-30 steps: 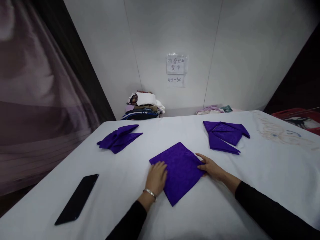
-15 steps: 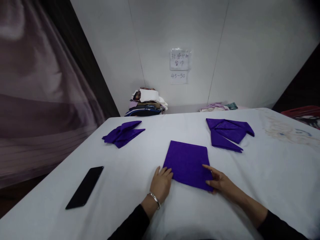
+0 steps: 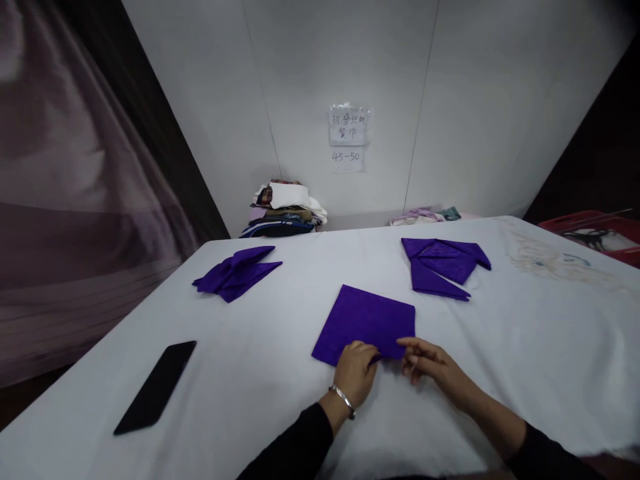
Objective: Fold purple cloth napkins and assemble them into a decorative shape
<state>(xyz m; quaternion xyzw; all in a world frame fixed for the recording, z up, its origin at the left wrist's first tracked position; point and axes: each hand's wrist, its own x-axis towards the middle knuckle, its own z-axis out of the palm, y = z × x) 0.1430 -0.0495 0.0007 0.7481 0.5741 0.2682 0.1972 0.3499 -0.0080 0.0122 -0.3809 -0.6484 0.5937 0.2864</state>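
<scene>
A folded purple napkin (image 3: 367, 317) lies in front of me on the white-covered table. My left hand (image 3: 356, 370), with a silver bracelet on its wrist, has its fingers curled over the napkin's near edge and closed on the cloth. My right hand (image 3: 425, 360) is at the near right corner. Its index finger reaches to the cloth while the other fingers are loosely bent and apart, with nothing visible between them.
A folded purple napkin (image 3: 235, 272) lies at the back left and another purple napkin (image 3: 445, 267) at the back right. A black phone (image 3: 156, 388) rests on the left. Stacked clothes (image 3: 283, 210) stand behind the table, and a red basket (image 3: 595, 223) is at the far right.
My left hand has moved right along the near edge, from the left corner to the middle. The napkin has turned clockwise a little. My right hand's fingers have come off its right side.
</scene>
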